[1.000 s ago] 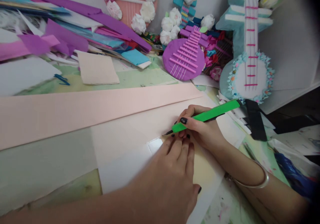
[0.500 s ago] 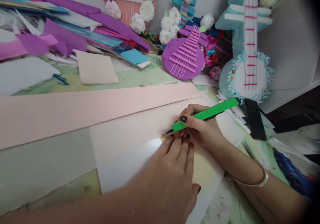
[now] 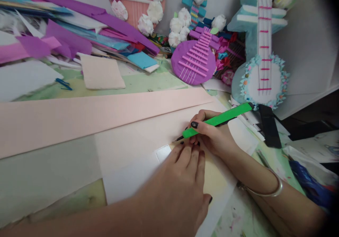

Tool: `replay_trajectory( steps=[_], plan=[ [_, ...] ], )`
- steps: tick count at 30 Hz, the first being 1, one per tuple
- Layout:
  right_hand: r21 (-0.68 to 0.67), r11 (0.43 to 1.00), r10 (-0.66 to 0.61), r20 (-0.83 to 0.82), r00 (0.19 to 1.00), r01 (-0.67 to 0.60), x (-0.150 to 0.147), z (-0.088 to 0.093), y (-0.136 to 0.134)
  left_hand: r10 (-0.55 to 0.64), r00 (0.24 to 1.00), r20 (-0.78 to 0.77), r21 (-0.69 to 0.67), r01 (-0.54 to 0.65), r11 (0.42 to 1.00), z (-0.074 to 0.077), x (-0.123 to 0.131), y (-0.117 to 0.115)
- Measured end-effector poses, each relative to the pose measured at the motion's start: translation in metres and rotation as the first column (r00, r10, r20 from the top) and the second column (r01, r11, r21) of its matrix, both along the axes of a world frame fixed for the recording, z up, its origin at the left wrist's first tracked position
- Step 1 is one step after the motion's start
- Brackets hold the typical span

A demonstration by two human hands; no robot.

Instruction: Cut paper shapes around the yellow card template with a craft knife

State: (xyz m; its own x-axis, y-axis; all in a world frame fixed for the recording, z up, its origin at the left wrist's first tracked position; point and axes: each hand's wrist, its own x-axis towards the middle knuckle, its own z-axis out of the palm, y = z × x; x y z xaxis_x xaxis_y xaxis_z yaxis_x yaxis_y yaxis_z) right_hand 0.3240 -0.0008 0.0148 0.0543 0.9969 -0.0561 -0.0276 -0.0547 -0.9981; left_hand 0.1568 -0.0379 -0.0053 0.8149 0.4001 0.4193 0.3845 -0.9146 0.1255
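My right hand (image 3: 209,131) is closed round a green utility knife (image 3: 219,120), which slants down to the left. The dark tip of the knife meets the white sheet (image 3: 127,173) just beyond my left fingertips. My left hand (image 3: 180,180) lies flat, fingers stretched out, on a pale yellow piece (image 3: 217,173) on top of that sheet. Left of these fingers a small shiny white rectangle (image 3: 162,153) shows. Part of the yellow piece is hidden under my left hand.
A long pale pink strip (image 3: 106,119) crosses beyond my hands. Behind it stand a purple model lute (image 3: 194,62) and a light blue one (image 3: 265,71). Coloured paper and foam sheets (image 3: 79,25) are heaped at the back left. A cream square (image 3: 103,72) lies nearby.
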Motion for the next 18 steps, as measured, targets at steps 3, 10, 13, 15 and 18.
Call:
replay_trajectory(
  steps=[3,10,13,15,18],
  plan=[
    [-0.004,1.000,0.003,0.024,1.000,-0.003,-0.0005,0.0009,-0.0001,0.003,1.000,-0.002,0.008,-0.003,1.000,0.0006,0.0006,-0.0003],
    [0.003,1.000,-0.025,-0.013,1.000,0.025,-0.0017,0.0021,-0.0003,0.009,1.000,0.003,0.018,-0.009,1.000,0.0004,0.0005,-0.0004],
    [0.003,1.000,-0.005,-0.022,1.000,0.005,-0.0016,0.0022,-0.0001,0.005,1.000,-0.002,0.012,-0.005,1.000,-0.0006,-0.0004,-0.0014],
    [-0.002,1.000,-0.001,-0.024,1.000,0.001,-0.0014,0.0024,-0.0001,0.004,1.000,-0.001,0.008,-0.004,1.000,-0.0009,-0.0007,-0.0019],
    [-0.010,1.000,-0.003,-0.012,1.000,0.003,-0.0007,0.0032,0.0000,0.002,1.000,0.001,0.001,-0.002,1.000,-0.0007,-0.0006,-0.0018]
  ],
)
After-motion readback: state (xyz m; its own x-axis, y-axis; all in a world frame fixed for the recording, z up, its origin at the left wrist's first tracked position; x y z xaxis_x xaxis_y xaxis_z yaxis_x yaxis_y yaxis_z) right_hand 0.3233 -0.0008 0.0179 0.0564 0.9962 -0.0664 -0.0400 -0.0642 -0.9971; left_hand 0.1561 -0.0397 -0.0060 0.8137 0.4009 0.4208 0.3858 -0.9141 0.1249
